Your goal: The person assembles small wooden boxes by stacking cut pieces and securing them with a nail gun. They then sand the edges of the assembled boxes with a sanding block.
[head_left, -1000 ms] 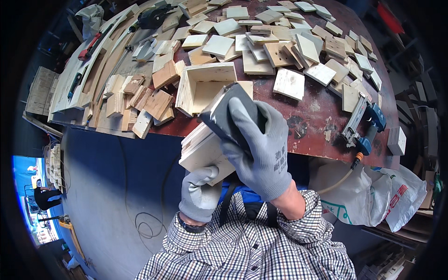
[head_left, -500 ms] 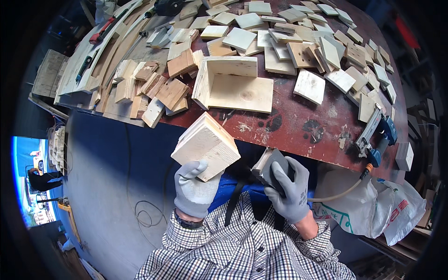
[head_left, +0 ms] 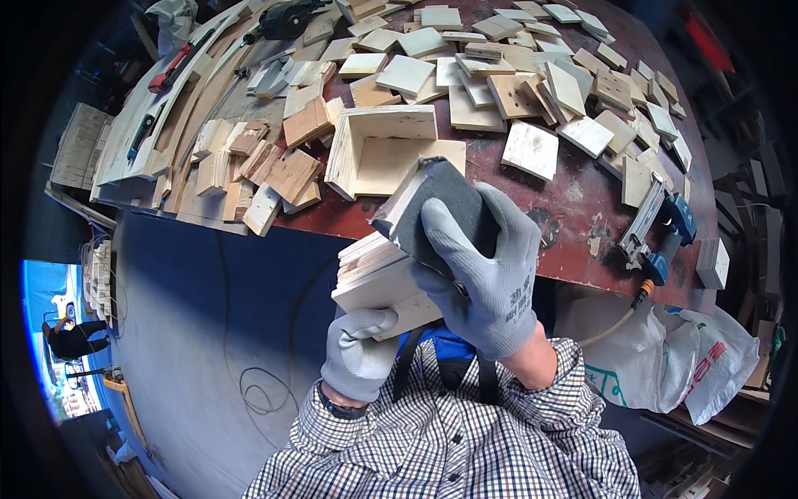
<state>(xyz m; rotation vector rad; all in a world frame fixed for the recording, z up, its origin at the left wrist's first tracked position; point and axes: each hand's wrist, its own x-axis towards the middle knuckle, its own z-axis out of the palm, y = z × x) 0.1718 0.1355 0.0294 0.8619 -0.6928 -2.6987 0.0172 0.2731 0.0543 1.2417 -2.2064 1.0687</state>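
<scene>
In grey-white gloves, both my hands are raised in front of the table's near edge. My left hand (head_left: pixel 359 353) grips a stack of square plywood pieces (head_left: pixel 378 283) from below, its layered edges turned up. My right hand (head_left: pixel 490 279) is closed round a sanding block (head_left: pixel 438 209), a wooden piece wrapped in dark abrasive paper. The block sits over the far right part of the stack and covers some of it; whether they touch, I cannot tell. Just beyond stands an L-shaped plywood assembly (head_left: pixel 395 125).
The red-brown table (head_left: pixel 582 262) carries many loose plywood pieces (head_left: pixel 532 150). At its right edge lies a blue and silver nail gun (head_left: pixel 661 233) with a hose. White plastic bags (head_left: pixel 665 353) hang below. A person (head_left: pixel 76 339) is at far left.
My right hand has brought the sanding block up and left, from beside the stack to over it. My left hand has tilted the stack and shifted slightly right. The view has moved a little.
</scene>
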